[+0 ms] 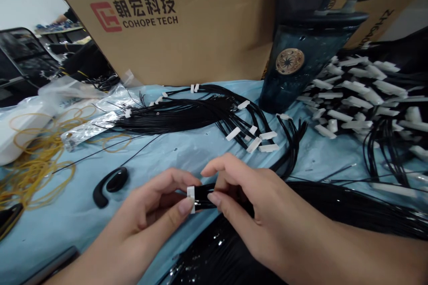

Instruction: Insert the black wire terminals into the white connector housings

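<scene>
My left hand (152,218) pinches a small white connector (191,197) between thumb and forefinger. Black wires (204,197) run out of that connector to the right. My right hand (257,213) is closed on those wires just beside the connector, thumb and fingers pressed on them. Both hands hover low over the light blue table cover (187,151), above a thick bundle of loose black wires (351,213) that lies across the near right.
A bundle of black harnesses with white connectors (200,116) lies mid-table. More finished harnesses (361,98) pile at the right beside a dark blue-green tumbler (297,64). A cardboard box (180,26) stands behind. Yellow rubber bands (36,160) and a black earpiece (112,182) lie left.
</scene>
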`<act>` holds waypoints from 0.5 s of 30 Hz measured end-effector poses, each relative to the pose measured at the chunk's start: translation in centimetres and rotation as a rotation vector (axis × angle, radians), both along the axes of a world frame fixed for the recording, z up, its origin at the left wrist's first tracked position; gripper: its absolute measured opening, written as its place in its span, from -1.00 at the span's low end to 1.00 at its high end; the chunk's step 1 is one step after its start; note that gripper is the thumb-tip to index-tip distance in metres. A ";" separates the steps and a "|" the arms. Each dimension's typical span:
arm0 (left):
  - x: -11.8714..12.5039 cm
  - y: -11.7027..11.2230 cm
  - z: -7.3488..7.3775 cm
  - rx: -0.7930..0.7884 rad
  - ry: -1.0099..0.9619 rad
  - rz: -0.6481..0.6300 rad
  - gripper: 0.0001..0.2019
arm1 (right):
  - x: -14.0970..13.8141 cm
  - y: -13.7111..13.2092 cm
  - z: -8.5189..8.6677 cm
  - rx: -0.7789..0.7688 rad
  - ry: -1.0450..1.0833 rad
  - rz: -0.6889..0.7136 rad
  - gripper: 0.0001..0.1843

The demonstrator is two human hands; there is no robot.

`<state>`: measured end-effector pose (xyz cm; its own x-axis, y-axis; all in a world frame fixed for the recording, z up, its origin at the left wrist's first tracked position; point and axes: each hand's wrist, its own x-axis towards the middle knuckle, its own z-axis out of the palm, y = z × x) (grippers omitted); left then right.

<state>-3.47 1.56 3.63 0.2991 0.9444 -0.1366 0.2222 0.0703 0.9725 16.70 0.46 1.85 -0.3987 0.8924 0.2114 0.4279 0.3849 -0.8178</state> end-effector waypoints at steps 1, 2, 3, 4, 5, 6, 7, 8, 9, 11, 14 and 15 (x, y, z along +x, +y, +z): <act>0.0 -0.1 -0.1 0.021 0.009 0.004 -0.93 | -0.1 0.0 -0.1 0.016 -0.014 0.011 -0.77; -0.1 -0.2 -0.2 0.039 0.018 0.008 -0.91 | -0.1 -0.1 -0.2 0.028 -0.031 0.028 -0.77; -0.2 -0.3 -0.2 0.052 0.029 0.008 -0.90 | -0.2 -0.1 -0.2 0.037 -0.052 0.046 -0.77; -0.3 -0.4 -0.3 0.060 0.040 -0.001 -0.89 | -0.2 -0.2 -0.3 0.047 -0.071 0.065 -0.77; -0.4 -0.4 -0.4 0.067 0.050 -0.013 -0.88 | -0.3 -0.3 -0.3 0.059 -0.087 0.080 -0.77; -0.5 -0.5 -0.4 0.066 0.061 -0.030 -0.88 | -0.3 -0.3 -0.4 0.080 -0.096 0.088 -0.77; -0.5 -0.5 -0.5 0.062 0.072 -0.052 -0.88 | -0.3 -0.4 -0.4 0.108 -0.097 0.093 -0.77; -0.6 -0.5 -0.5 0.056 0.085 -0.072 -0.89 | -0.3 -0.4 -0.4 0.140 -0.089 0.095 -0.78; -0.6 -0.4 -0.5 0.049 0.096 -0.087 -0.89 | -0.3 -0.4 -0.5 0.167 -0.080 0.100 -0.78; -0.7 -0.4 -0.5 0.028 0.113 -0.106 -0.89 | -0.3 -0.3 -0.4 0.202 -0.067 0.110 -0.78; -0.6 -0.4 -0.5 0.017 0.119 -0.121 -0.90 | -0.3 -0.1 -0.4 0.222 -0.053 0.124 -0.72; -0.6 -0.4 -0.5 0.015 0.109 -0.120 -0.91 | -0.2 -0.1 -0.3 0.225 -0.047 0.120 -0.72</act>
